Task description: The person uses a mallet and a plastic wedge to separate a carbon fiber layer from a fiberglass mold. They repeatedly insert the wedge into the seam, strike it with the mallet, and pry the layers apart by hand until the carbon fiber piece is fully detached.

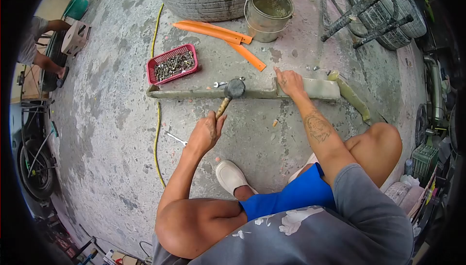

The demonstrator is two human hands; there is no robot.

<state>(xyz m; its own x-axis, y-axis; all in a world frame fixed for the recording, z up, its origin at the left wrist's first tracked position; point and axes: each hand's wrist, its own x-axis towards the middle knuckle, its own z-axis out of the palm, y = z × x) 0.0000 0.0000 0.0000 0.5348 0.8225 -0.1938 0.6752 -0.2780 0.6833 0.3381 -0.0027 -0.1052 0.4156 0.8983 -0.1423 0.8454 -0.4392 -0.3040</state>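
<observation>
My left hand (206,131) is wrapped round the wooden handle of a rubber mallet (235,88). The mallet's black head overlaps a long grey metal bar (204,93) that lies across the concrete floor in front of me. Farther right, my right hand (290,83) grips the bar from above, where a paler, wider section (320,89) begins. A wrench (221,84) lies just beyond the bar near the mallet head. Another wrench (176,139) is on the floor left of my left hand. At the bar's right end rests a yellowish-green strip (353,97).
Beyond the bar are a red basket (193,66) of bolts, orange angled pieces (208,31), a metal bucket (260,32) and stacked tires (204,0). A yellow hose (157,144) runs along the left. Another person (41,42) sits far left. A black metal stand (369,15) is upper right.
</observation>
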